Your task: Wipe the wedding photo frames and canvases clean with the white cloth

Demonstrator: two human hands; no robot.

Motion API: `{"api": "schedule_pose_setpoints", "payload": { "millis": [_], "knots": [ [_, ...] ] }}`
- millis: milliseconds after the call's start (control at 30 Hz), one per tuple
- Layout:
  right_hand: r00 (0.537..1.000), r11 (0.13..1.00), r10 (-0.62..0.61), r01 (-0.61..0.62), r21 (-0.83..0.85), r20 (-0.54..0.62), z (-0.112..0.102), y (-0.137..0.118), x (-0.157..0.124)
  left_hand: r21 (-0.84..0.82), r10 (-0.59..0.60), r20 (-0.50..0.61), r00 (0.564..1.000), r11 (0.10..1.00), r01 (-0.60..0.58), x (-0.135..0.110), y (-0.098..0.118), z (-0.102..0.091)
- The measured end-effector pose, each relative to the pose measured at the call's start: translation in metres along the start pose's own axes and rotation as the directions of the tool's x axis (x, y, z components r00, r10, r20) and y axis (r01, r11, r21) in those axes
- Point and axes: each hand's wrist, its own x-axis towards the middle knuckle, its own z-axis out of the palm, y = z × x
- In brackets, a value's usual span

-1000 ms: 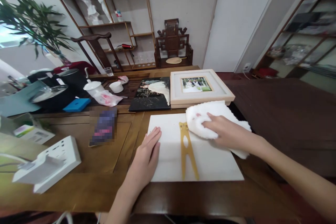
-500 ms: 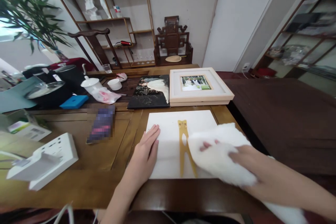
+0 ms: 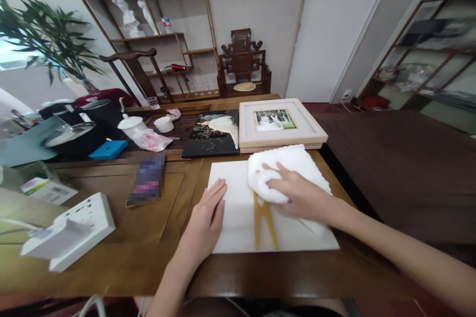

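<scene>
A white board (image 3: 238,230) lies flat on the wooden table (image 3: 111,267) in front of me, with a yellow-brown stand piece (image 3: 265,228) fixed down its middle. My left hand (image 3: 205,218) rests flat on the board's left edge, fingers stretched out together. My right hand (image 3: 299,193) presses a white cloth (image 3: 286,163) onto the board's upper middle, covering the top of the stand piece; its fingers bunch the cloth's left end.
Behind the board stand a pale framed photo (image 3: 280,126) and a dark photo print (image 3: 213,133). To the left lie a white power strip (image 3: 70,233), a blurred dark item (image 3: 146,179), a blue box (image 3: 108,148), pots, cups and a teapot (image 3: 131,124). A dark bench (image 3: 401,168) lies right.
My right hand swept the cloth from the board's upper right down toward its near right corner, then back up to the upper middle. My left hand stayed in place.
</scene>
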Motion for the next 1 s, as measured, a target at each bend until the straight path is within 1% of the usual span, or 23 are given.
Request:
{"api": "schedule_pose_setpoints", "payload": {
  "millis": [67, 133, 167, 233, 300, 400, 433, 467, 500, 533, 567, 633, 667, 733, 833, 900, 1000],
  "knots": [
    [0.994, 0.996, -0.084, 0.084, 0.002, 0.072, 0.004, -0.015, -0.016, -0.004, 0.0, 0.0, 1.0, 1.0, 0.0, 0.0, 0.0, 0.0],
    [0.974, 0.987, -0.16, 0.161, 0.007, 0.158, 0.01, -0.031, -0.034, -0.009, -0.007, 0.005, 1.0, 1.0, 0.007, 0.0, 0.002, 0.0],
    [0.964, 0.979, -0.204, 0.205, 0.011, 0.17, 0.013, -0.039, -0.042, -0.013, -0.009, 0.007, 1.0, 1.0, 0.01, 0.0, 0.002, 0.0],
    [0.951, 0.963, -0.267, 0.268, 0.019, 0.158, 0.017, -0.051, -0.055, -0.021, -0.011, 0.011, 1.0, 1.0, 0.011, 0.0, 0.004, 0.0],
    [0.942, 0.955, -0.297, 0.295, 0.038, 0.159, 0.014, -0.057, -0.062, -0.028, -0.008, 0.01, 1.0, 1.0, 0.009, 0.0, 0.004, -0.001],
    [0.913, 0.955, -0.295, 0.27, 0.123, 0.282, 0.0, -0.049, -0.058, -0.024, -0.013, 0.011, 1.0, 1.0, 0.014, 0.0, 0.003, -0.001],
    [0.916, 0.96, -0.275, 0.243, 0.142, 0.293, -0.005, -0.042, -0.053, -0.02, -0.015, 0.01, 1.0, 1.0, 0.015, 0.0, 0.003, -0.001],
    [0.932, 0.97, -0.228, 0.194, 0.146, 0.28, -0.008, -0.034, -0.046, -0.017, -0.015, 0.008, 1.0, 1.0, 0.015, 0.0, 0.002, -0.001],
    [0.958, 0.982, -0.16, 0.13, 0.138, 0.238, -0.009, -0.027, -0.039, -0.015, -0.015, 0.005, 1.0, 1.0, 0.015, 0.0, 0.002, 0.0],
    [0.983, 0.99, -0.08, 0.06, 0.124, 0.165, -0.008, -0.019, -0.03, -0.014, -0.013, 0.003, 1.0, 1.0, 0.013, 0.0, 0.001, 0.0],
    [0.996, 0.994, -0.004, -0.005, 0.109, 0.087, -0.005, -0.013, -0.021, -0.014, -0.009, 0.002, 1.0, 1.0, 0.009, 0.0, 0.001, 0.001],
    [0.995, 0.992, 0.095, -0.092, 0.091, -0.029, 0.004, -0.005, -0.002, -0.014, -0.001, 0.002, 1.0, 1.0, 0.001, 0.0, 0.0, 0.001],
    [0.992, 0.99, 0.116, -0.111, 0.084, -0.058, 0.008, -0.003, 0.007, -0.013, 0.003, 0.005, 1.0, 1.0, -0.003, 0.0, 0.0, 0.001],
    [0.99, 0.991, 0.118, -0.113, 0.068, -0.073, 0.014, -0.004, 0.02, -0.012, 0.01, 0.005, 1.0, 1.0, -0.01, 0.0, 0.0, 0.001],
    [0.998, 0.997, 0.048, -0.046, 0.055, -0.045, 0.016, -0.014, 0.022, -0.015, 0.017, 0.002, 1.0, 1.0, -0.017, 0.0, 0.0, 0.0],
    [0.999, 0.998, -0.044, 0.043, 0.045, 0.018, 0.016, -0.026, 0.012, -0.02, 0.016, 0.001, 1.0, 1.0, -0.016, 0.0, -0.001, 0.0],
    [0.973, 0.981, -0.191, 0.189, 0.028, 0.127, 0.017, -0.049, -0.013, -0.03, 0.011, -0.006, 1.0, 1.0, -0.011, 0.0, -0.001, 0.001]
  ]
}}
